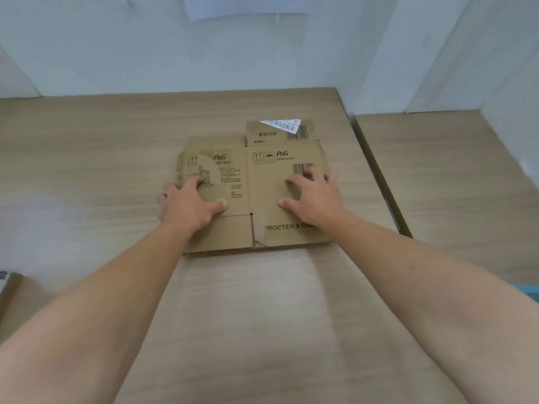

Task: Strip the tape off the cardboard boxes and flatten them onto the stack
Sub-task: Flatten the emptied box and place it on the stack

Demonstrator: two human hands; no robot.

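A flattened brown cardboard box [262, 182] printed with P&G marks lies on the wooden table [87, 170], near its middle. A torn white barcode label [281, 125] clings to its far flap. My left hand [189, 205] presses flat on the box's left panel, fingers spread, thumb pointing right. On the right panel my right hand [313, 193] presses down too, fingers spread over a barcode. A pale torn patch shows on the left panel by my left fingers. A second cardboard edge shows under the box's near side.
A second wooden table [452, 176] stands to the right, separated by a narrow gap [376, 173]. White walls close off the back. Something brown, perhaps cardboard [11, 298], sits at the left edge below the table.
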